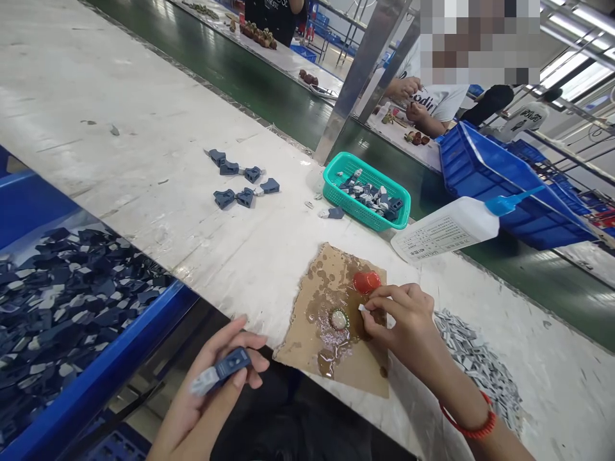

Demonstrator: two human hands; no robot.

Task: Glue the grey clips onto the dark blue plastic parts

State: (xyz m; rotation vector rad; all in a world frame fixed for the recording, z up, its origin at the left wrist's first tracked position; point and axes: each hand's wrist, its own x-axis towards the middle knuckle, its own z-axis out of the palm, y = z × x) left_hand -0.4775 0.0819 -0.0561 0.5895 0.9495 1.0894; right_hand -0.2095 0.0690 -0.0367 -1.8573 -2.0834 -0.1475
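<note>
Just left of the right hand [403, 320], pinching a small white piece [362, 308], sits the glue puddle [339, 319]; the left hand [216, 378] grips a blue part [225, 369] lying crosswise, farther off

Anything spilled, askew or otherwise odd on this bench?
Yes. The cardboard sheet is blotched with wet, glossy glue puddles around a small cap, beside the right hand. The glue bottle lies on its side at the table edge. The left hand holds a blue part.

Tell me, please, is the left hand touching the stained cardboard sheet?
Apart. The head view shows the left hand holding a dark blue part, with a clear gap to the cardboard sheet.
</note>
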